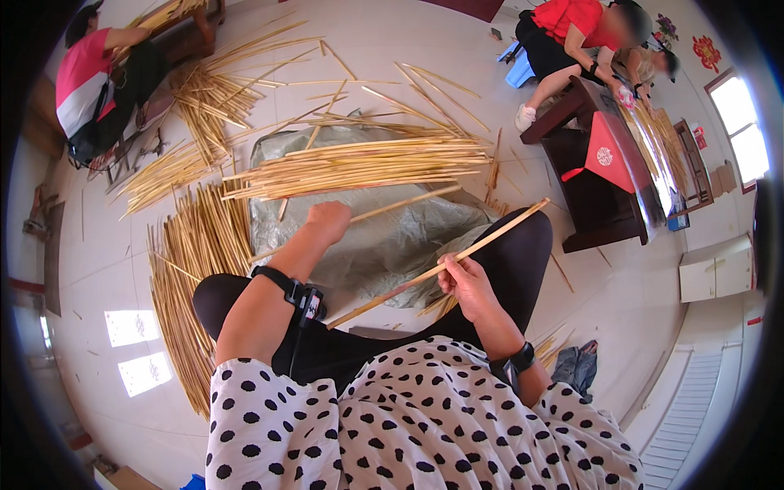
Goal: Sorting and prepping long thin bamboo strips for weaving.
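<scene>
My right hand (469, 286) pinches a long thin straw-coloured stick (400, 287) between thumb and fingers; it slants across my lap from lower left to upper right. A reddish-brown stretch shows on its lower half. Over a grey-green plastic sack (367, 245), my left hand (328, 222) is closed in a fist, back upward. A second stick (408, 202) runs out of that fist to the right; the fingers' undersides are hidden. Just beyond my left hand, a bundle of similar sticks (367, 167) lies crosswise on the sack.
A broad pile of sticks (200, 237) spreads at my left, with loose sticks (216, 102) scattered farther off. A seated person (106, 82) works far left. People bend over a dark table (596, 163) with a red cloth at far right. Dark crumpled fabric (576, 366) lies lower right.
</scene>
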`<state>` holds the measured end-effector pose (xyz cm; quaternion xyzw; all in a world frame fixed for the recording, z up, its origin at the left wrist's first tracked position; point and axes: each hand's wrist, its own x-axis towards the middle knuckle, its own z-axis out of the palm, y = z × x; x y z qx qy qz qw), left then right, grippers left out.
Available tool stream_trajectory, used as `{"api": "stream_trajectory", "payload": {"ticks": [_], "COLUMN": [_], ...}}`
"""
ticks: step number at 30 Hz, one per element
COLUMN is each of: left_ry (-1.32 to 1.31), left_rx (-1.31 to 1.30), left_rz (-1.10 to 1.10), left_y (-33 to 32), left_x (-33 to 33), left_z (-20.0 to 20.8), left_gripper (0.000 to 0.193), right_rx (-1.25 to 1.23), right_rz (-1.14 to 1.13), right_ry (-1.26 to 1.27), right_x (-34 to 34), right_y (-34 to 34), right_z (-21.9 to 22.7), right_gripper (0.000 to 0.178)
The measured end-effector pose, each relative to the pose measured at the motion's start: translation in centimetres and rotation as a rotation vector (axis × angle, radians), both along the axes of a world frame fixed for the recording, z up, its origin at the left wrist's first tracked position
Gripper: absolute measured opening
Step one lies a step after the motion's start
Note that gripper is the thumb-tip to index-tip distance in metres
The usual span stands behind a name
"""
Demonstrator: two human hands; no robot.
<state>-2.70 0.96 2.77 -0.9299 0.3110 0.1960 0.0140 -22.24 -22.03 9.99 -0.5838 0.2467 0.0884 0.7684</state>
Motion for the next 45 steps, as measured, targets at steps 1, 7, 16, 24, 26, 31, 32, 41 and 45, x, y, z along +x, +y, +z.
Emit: {"api": "stream_trajectory", "payload": {"ticks": [1,7,16,24,26,31,32,41,45], "left_ry": [-0.009,0.335,1.181,1.255,1.258,1.276,1.26,1.297,1.361], "left_rx": [-0.052,-0.711,-0.954,-1.051,-1.063,-1.036,-1.021,-0.921,-0.896], "left_rz": [0.016,-0.019,-0.025,-0.017,-0.017,-0.041,-0.054,-0.133,-0.207], "left_y": [-0.3,-1.7,-3.5,-3.8,-3.8,-3.9,-3.9,-4.2,-4.2], "left_x": [0.0,-0.9,-5.4,-6.3,-6.4,-6.5,-6.5,-6.9,-7.4], "left_z": [0.4,5.8,8.8,8.3,8.1,7.3,7.2,8.4,8.0], "left_gripper": [0.024,0.021,0.021,0.018,0.017,0.016,0.016,0.026,0.028], "right_rx": [-0.012,-0.307,-0.332,-0.365,-0.361,-0.365,-0.342,-0.272,-0.271], "right_rz": [-0.003,-0.046,0.071,0.076,0.077,0.089,0.086,0.033,0.012], "right_ry": [0.0,-0.133,-0.286,-0.304,-0.311,-0.277,-0.278,-0.278,-0.287], "right_x": [0.0,0.6,0.7,0.8,0.8,0.8,0.8,1.1,1.2], "right_y": [0.0,0.5,1.5,1.7,1.9,1.8,1.7,1.2,1.5], "right_z": [0.0,-0.1,1.7,3.0,3.0,2.6,2.4,2.0,2.3], "right_gripper": [0.02,0.023,0.017,0.016,0.016,0.017,0.017,0.017,0.016]}}
